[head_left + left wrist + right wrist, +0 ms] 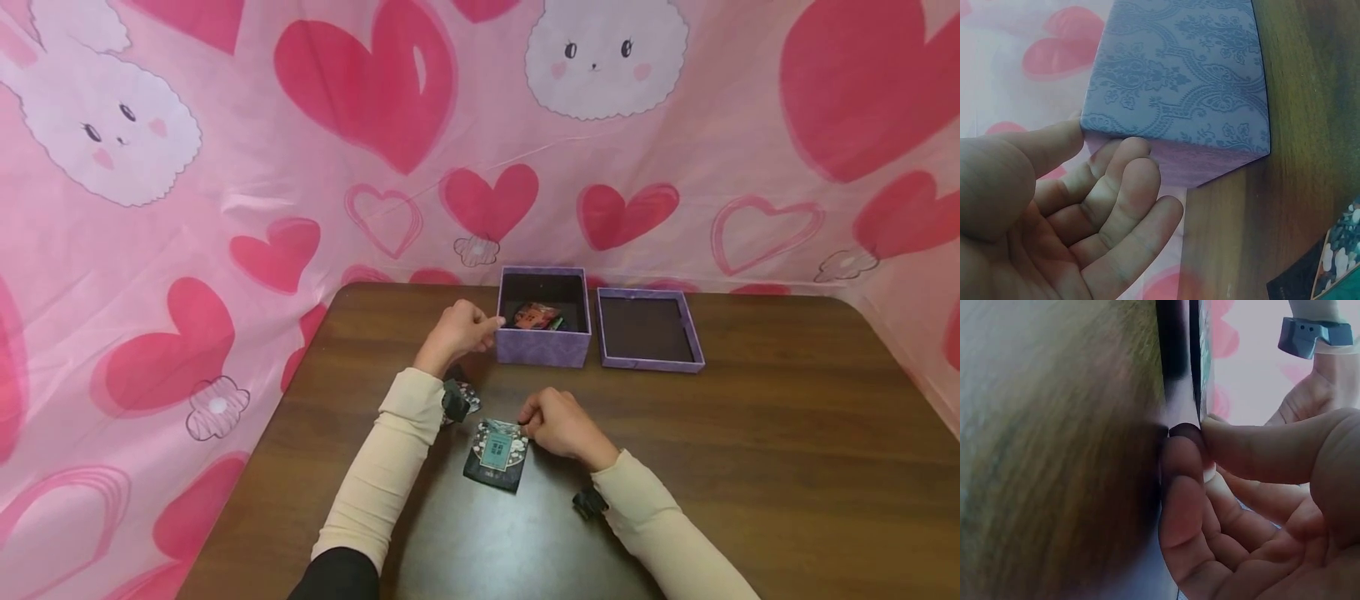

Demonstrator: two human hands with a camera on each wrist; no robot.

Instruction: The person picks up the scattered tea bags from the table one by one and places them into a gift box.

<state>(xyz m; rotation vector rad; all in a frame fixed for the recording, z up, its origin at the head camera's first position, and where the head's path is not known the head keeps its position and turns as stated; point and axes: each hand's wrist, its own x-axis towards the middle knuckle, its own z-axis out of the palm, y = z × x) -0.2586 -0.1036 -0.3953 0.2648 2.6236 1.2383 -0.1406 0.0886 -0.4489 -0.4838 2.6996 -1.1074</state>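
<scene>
An open purple box [543, 347] stands at the back of the table, with patterned sides in the left wrist view. My left hand [461, 331] pinches its rim at the near left corner between thumb and fingers. Inside lie a red-orange packet [534, 315] and something partly hidden beneath it. Nearer to me, a dark flat packet [497, 454] with a green label and white flower print lies on the table. My right hand [561, 423] pinches its upper right edge; in the right wrist view the thumb [1260, 447] is on its printed side.
The purple lid [649, 364] lies inner side up, just right of the box. Another patterned dark packet [471, 395] shows partly behind the left wrist's black camera [454, 402]. A pink curtain [465, 125] with hearts hangs behind the wooden table [787, 433].
</scene>
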